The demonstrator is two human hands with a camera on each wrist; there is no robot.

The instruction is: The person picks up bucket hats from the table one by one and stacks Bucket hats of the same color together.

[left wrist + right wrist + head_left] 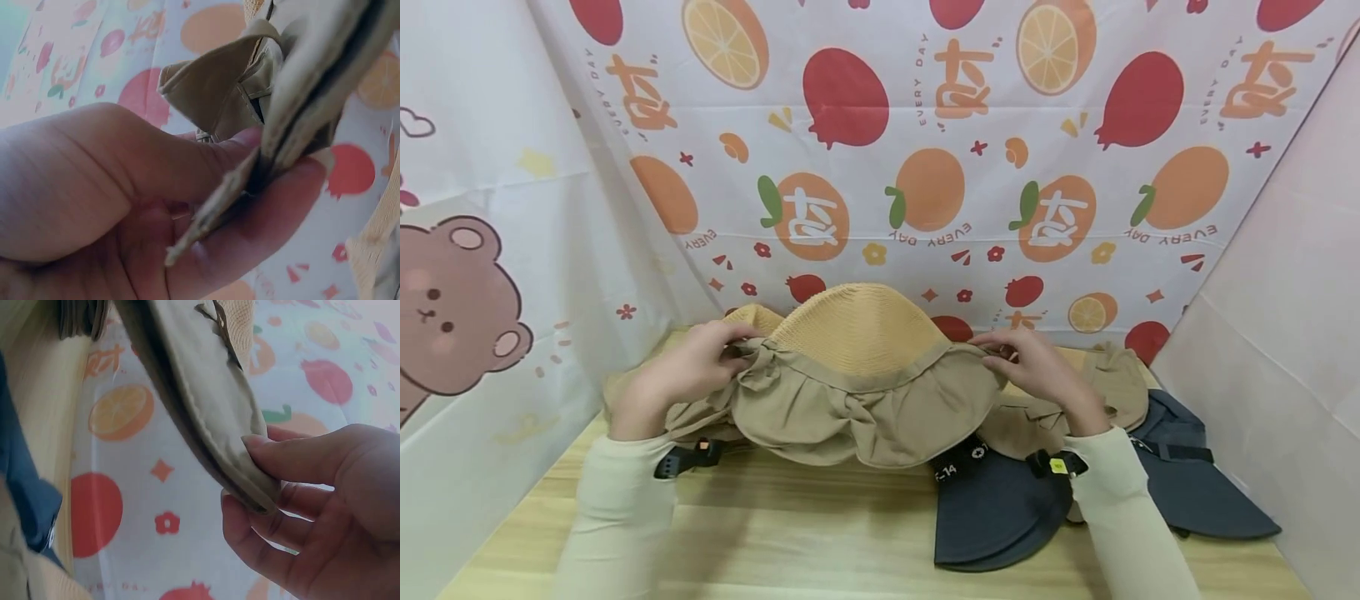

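Holding up tan sun hat (857,383) above wooden table (775,533), left hand (688,367) and right hand (1037,367) both pinching brim edge between thumb and curled fingers. Lying just right of tan sun hat: navy hats (1000,508) and another tan one (1112,375).

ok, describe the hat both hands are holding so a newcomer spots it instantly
Start at the wooden table before the fruit-print cloth. The held hat sits centre, pinched by the left hand and right hand. Only it has a woven straw brim; the navy hats beside are plain fabric.
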